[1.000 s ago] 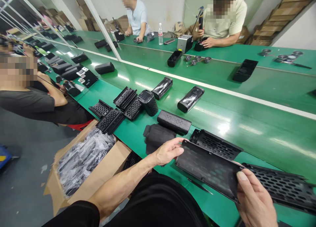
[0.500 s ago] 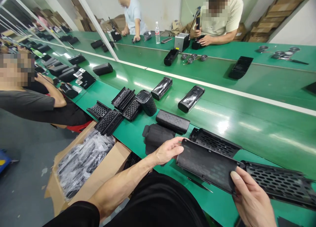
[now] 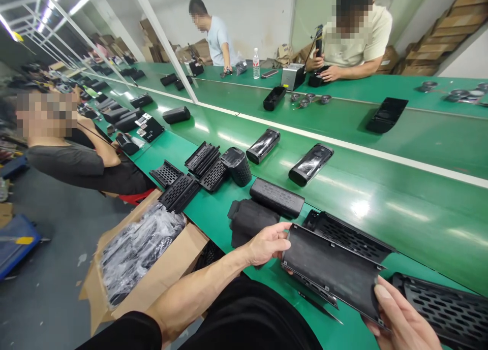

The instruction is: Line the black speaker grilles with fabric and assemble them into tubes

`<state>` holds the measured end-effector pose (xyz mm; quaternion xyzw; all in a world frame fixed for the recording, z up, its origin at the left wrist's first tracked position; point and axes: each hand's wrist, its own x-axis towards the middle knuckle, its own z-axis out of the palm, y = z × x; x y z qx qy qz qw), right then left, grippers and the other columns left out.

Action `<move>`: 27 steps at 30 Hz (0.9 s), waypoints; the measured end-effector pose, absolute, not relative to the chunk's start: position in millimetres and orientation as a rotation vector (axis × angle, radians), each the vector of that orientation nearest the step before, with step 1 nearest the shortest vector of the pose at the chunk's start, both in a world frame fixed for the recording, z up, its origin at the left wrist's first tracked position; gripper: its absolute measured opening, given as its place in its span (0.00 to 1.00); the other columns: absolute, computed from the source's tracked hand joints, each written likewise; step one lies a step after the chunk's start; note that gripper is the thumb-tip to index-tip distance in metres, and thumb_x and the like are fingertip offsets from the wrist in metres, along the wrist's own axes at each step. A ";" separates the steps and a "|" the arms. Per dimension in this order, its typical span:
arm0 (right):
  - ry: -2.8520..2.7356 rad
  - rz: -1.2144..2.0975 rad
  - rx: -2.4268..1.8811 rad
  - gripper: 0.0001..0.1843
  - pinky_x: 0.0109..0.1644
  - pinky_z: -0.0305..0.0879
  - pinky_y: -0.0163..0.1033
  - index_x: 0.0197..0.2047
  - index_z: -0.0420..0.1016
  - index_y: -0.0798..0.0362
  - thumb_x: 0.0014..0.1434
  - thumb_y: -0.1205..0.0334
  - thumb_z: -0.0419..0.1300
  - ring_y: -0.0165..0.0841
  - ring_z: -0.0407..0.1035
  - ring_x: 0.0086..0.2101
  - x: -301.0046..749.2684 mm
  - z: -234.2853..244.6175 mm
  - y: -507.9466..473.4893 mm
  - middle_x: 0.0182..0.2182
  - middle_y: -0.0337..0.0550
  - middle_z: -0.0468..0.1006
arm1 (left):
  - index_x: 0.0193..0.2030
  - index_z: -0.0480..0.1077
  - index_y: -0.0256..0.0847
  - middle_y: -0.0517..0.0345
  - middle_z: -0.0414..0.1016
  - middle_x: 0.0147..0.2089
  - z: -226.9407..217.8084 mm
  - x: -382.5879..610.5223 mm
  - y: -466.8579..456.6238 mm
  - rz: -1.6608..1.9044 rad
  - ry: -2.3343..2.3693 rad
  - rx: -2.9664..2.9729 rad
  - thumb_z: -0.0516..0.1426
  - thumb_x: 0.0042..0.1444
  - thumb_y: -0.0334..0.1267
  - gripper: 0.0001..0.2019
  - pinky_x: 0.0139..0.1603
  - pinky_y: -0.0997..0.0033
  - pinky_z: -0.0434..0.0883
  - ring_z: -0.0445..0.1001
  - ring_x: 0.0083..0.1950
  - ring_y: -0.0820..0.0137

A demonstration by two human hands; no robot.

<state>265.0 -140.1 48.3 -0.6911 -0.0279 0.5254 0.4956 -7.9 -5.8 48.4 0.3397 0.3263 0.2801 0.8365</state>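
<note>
1. A flat, black, rectangular piece with white labels (image 3: 153, 127) lies on the near green tabletop (image 3: 204, 210); its print is too small to read.
2. A clear plastic bottle with a red-and-white label (image 3: 256, 65) stands upright on the far side, its wording illegible.
3. The left hand (image 3: 269, 246) grips the left end of a curved, black plastic panel (image 3: 333, 266), thumb and index finger at its upper-left corner.
4. The panel is between both hands above the tabletop, hollow face up, long axis slanting from upper left to lower right.
5. The right hand (image 3: 402, 314) pinches its right end, thumb over the hollow side, fingers underneath.
</note>
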 end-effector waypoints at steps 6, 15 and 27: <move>-0.001 1.294 -1.696 0.40 0.28 0.69 0.28 0.59 0.80 0.42 0.43 0.41 0.79 0.29 0.67 0.34 264.0 50.2 -132.9 0.57 0.42 0.77 | 0.64 0.70 0.40 0.55 0.76 0.41 56.0 -8.1 -4.0 0.579 0.692 0.774 0.67 0.56 0.44 0.30 0.30 0.75 0.72 0.76 0.30 0.73; -0.013 1.273 -1.738 0.40 0.31 0.72 0.26 0.59 0.80 0.36 0.42 0.41 0.80 0.30 0.73 0.38 269.3 62.2 -123.8 0.62 0.33 0.75 | 0.61 0.72 0.38 0.55 0.76 0.39 69.3 -13.0 2.1 0.592 0.629 0.637 0.65 0.60 0.55 0.29 0.31 0.73 0.71 0.76 0.32 0.71; -0.107 1.196 -1.783 0.44 0.20 0.62 0.27 0.48 0.84 0.42 0.26 0.40 0.84 0.26 0.63 0.23 256.4 102.1 -79.9 0.30 0.35 0.79 | 0.47 0.79 0.37 0.51 0.81 0.41 54.2 28.2 42.6 0.111 0.436 0.351 0.56 0.64 0.64 0.29 0.40 0.68 0.73 0.78 0.36 0.68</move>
